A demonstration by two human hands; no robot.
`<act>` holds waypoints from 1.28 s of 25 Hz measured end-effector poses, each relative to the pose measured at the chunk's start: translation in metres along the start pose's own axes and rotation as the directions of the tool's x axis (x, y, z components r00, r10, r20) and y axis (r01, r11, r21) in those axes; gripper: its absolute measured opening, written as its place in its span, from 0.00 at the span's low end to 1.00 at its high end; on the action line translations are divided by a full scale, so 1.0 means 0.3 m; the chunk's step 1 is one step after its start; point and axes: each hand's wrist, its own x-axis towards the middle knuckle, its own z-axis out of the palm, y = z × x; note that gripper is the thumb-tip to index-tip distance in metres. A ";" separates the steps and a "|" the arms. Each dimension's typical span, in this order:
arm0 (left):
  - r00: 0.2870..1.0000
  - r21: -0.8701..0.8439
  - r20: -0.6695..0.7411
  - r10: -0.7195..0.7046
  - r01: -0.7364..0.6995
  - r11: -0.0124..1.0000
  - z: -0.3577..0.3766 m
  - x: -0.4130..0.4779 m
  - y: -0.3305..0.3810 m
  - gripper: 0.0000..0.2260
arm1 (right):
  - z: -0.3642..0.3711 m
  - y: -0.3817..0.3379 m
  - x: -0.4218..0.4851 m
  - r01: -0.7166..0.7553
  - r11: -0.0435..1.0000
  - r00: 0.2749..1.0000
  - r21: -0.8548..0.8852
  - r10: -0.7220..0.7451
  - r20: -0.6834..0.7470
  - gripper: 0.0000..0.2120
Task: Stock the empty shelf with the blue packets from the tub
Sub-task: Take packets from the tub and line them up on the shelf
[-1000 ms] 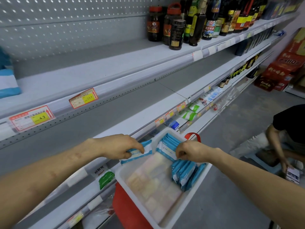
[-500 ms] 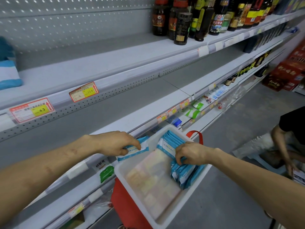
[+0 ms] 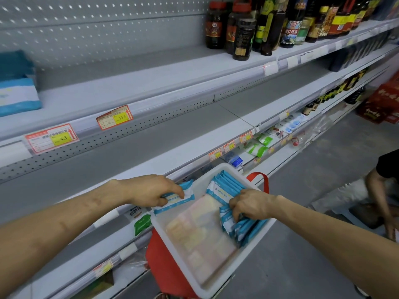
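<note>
A white plastic tub (image 3: 218, 283) sits on a red stand in front of the shelving. Several blue and white packets (image 3: 224, 186) stand in a row along its right side. My left hand (image 3: 149, 190) holds one blue packet (image 3: 174, 199) over the tub's left rim. My right hand (image 3: 250, 203) reaches into the tub with its fingers curled round blue packets (image 3: 233, 225) in the row. The empty grey shelf (image 3: 138, 145) runs across the middle, just above my hands. A few blue and white packets (image 3: 17, 93) lie on the upper shelf at the far left.
Dark sauce bottles (image 3: 241, 31) stand on the upper shelf at the right. Price tags (image 3: 51, 138) hang on the shelf edges. Green packets (image 3: 259, 145) lie on a lower shelf. A crouching person (image 3: 384, 190) and red cartons (image 3: 382, 102) occupy the right aisle floor.
My right hand has dug lower into the row of packets. My left hand with its packet has stayed near the tub's left rim.
</note>
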 end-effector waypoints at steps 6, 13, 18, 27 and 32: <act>1.000 -0.015 0.004 -0.027 0.027 1.000 0.006 -0.024 0.018 0.20 | 0.023 0.005 -0.005 -0.018 1.000 0.998 0.015 0.019 -0.052 0.07; 0.997 -0.052 -0.052 -0.053 0.051 0.997 -0.092 -0.046 0.017 0.20 | -0.146 0.027 -0.007 -0.106 0.994 0.978 0.012 0.107 -0.181 0.14; 0.977 -0.078 -0.186 -0.100 0.087 0.993 -0.306 -0.136 0.004 0.22 | -0.460 0.036 0.031 -0.158 0.983 0.914 -0.094 0.109 -0.390 0.13; 0.897 -0.087 -0.369 -0.242 0.226 0.970 -0.765 -0.574 -0.092 0.22 | -1.132 -0.052 0.164 -0.093 0.992 0.815 -0.082 0.029 -0.579 0.14; 0.859 -0.133 -0.383 -0.340 0.313 0.940 -0.822 -0.792 -0.259 0.20 | -1.303 -0.127 0.319 -0.031 0.988 0.800 -0.153 -0.068 -0.596 0.15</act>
